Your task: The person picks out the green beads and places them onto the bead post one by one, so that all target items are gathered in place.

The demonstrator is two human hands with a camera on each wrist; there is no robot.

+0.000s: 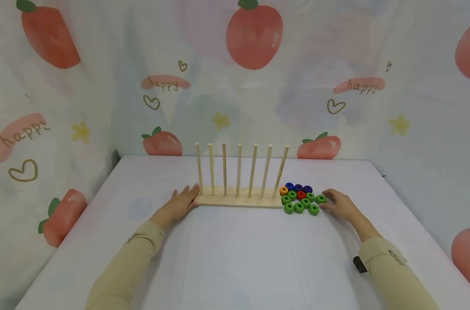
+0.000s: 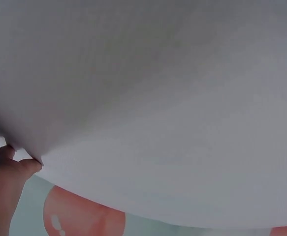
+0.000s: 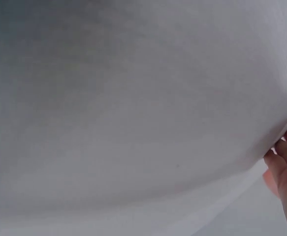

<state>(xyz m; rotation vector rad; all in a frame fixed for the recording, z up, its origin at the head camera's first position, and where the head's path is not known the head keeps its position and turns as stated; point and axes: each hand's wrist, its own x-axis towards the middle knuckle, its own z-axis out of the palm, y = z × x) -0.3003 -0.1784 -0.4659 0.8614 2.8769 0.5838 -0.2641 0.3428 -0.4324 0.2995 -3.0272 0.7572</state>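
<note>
A pale wooden peg rack (image 1: 239, 201), with several upright bare pegs, stands mid-table in the head view. My left hand (image 1: 178, 204) lies with fingers extended against the left end of its base. Off the rack's right end lies a cluster of round wooden beads with holes: several green beads (image 1: 305, 203), a red bead (image 1: 301, 195), an orange bead (image 1: 283, 190), a blue bead (image 1: 289, 186) and two dark purple-blue beads (image 1: 298, 188). My right hand (image 1: 340, 204) is at the cluster's right side, thumb and fingers loosely spread beside the rightmost green bead (image 1: 320, 199).
A white cloth covers the table (image 1: 239, 254). Behind and at both sides hangs a printed curtain (image 1: 258, 107) with fruit and hearts. A small black object (image 1: 360, 264) shows by the right sleeve. Both wrist views show mostly white cloth.
</note>
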